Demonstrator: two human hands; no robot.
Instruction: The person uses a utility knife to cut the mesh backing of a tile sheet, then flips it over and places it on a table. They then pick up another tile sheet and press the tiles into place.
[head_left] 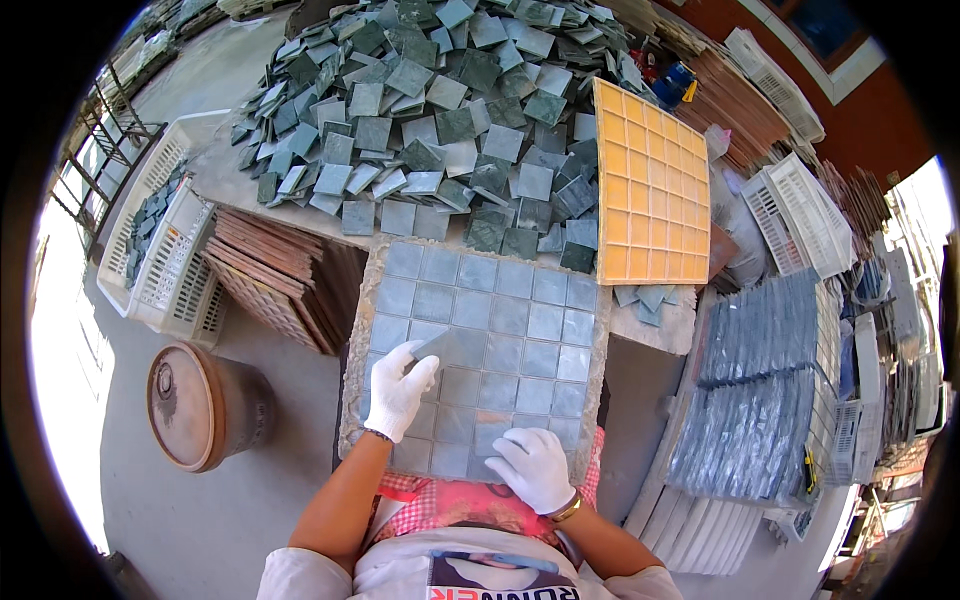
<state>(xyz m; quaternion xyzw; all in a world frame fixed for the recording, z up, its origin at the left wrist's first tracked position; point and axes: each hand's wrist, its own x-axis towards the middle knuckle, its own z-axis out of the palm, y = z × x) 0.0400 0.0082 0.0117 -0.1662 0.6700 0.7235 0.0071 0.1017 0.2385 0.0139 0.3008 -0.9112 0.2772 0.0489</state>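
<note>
In front of me lies a square board (352, 400) with a rough grey rim, covered by blue-grey square stone tiles (508, 316) in rows. My left hand (398, 392), in a white knit glove, is over the board's left side. Its thumb and fingers pinch one stone tile (432, 346), tilted up above the rows. At the board's lower right is my right hand (536, 468), gloved in white too. Its fingers are apart and rest on the tiles near the near edge; the palm side is hidden.
Beyond the board, loose green-grey tiles (430, 130) are heaped on a table. A yellow grid tray (652, 190) leans at the heap's right. At left stand a lidded bucket (185, 405), stacked brown panels (270, 262) and white crates (172, 250). Plastic-wrapped tile stacks (750, 400) fill the right.
</note>
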